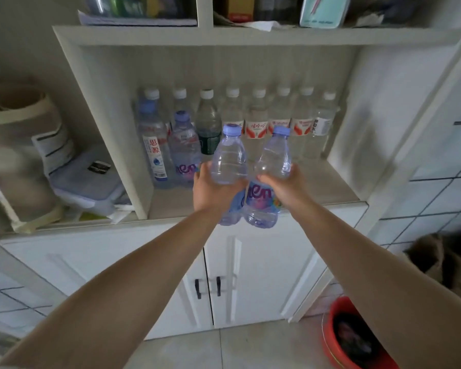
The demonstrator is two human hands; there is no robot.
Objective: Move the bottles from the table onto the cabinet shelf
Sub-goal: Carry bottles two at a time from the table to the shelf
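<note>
Both arms reach toward the white cabinet. My left hand (213, 189) grips a clear bottle with a lilac cap (229, 158) around its middle. My right hand (285, 186) grips a second bottle of the same kind (273, 155), tilted slightly right. The two bottles touch each other and hang just above the front edge of the cabinet shelf (330, 182). On that shelf, a row of several white-capped bottles (257, 121) stands along the back. In front of them at the left stand another lilac-capped bottle (184, 147) and a taller bottle with a red and blue label (153, 139).
A bare stretch of shelf lies in front of the back row on the right. Left of the cabinet divider lie a plastic box (88, 185) and a canvas bag (19, 113). A red basin (354, 339) sits on the floor at the lower right. Closed cabinet doors (250, 275) are below.
</note>
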